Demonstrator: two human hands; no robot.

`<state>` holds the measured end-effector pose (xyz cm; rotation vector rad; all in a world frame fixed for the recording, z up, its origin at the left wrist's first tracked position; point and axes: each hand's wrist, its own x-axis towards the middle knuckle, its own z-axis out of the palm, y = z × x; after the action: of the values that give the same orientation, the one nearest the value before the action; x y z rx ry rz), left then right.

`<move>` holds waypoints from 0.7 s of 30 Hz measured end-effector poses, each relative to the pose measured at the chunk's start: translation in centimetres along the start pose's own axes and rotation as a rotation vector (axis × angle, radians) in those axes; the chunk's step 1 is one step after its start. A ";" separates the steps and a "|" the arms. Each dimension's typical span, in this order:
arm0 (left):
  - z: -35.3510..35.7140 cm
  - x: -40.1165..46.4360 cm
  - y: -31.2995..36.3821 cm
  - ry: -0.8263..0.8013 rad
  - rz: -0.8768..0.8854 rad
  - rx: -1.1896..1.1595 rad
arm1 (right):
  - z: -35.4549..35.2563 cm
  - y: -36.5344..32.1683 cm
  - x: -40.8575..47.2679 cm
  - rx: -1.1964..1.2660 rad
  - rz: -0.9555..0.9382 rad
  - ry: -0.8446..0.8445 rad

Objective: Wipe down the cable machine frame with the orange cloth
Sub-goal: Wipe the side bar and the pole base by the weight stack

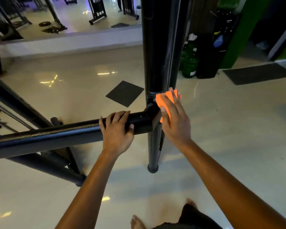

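Observation:
The cable machine frame is black tubing: a thick upright post and a horizontal crossbar that joins it at mid height. My right hand presses the folded orange cloth flat against the right side of the post, just at and above the joint. The cloth shows above and left of my fingers. My left hand is wrapped over the crossbar close to the joint, thumb on the near side.
Glossy pale floor lies all around, with a dark square mat behind the joint and a larger mat at right. Green water bottles and a dark dispenser stand behind the post. More frame bars slant at left. A mirror lines the back wall.

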<state>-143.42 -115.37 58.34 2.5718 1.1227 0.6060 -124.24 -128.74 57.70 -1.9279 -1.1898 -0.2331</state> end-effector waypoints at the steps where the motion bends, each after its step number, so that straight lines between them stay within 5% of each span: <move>1: 0.3 0.2 0.5 -0.001 -0.015 -0.011 | 0.8 -0.2 0.7 -0.028 -0.047 -0.078; 4: 1.3 0.4 2.2 0.038 -0.066 -0.032 | 3.2 0.2 0.9 -0.065 -0.140 -0.249; 13: 4.3 -0.9 5.5 0.171 -0.141 -0.008 | 3.3 6.5 1.8 -0.108 -0.429 -0.301; 21: 5.9 -1.2 8.2 0.227 -0.294 -0.043 | 3.7 7.7 0.5 0.211 -0.373 -0.392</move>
<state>-136.23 -122.18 56.16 2.2818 1.5069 0.8504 -118.66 -127.29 51.34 -1.5982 -1.7595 0.0820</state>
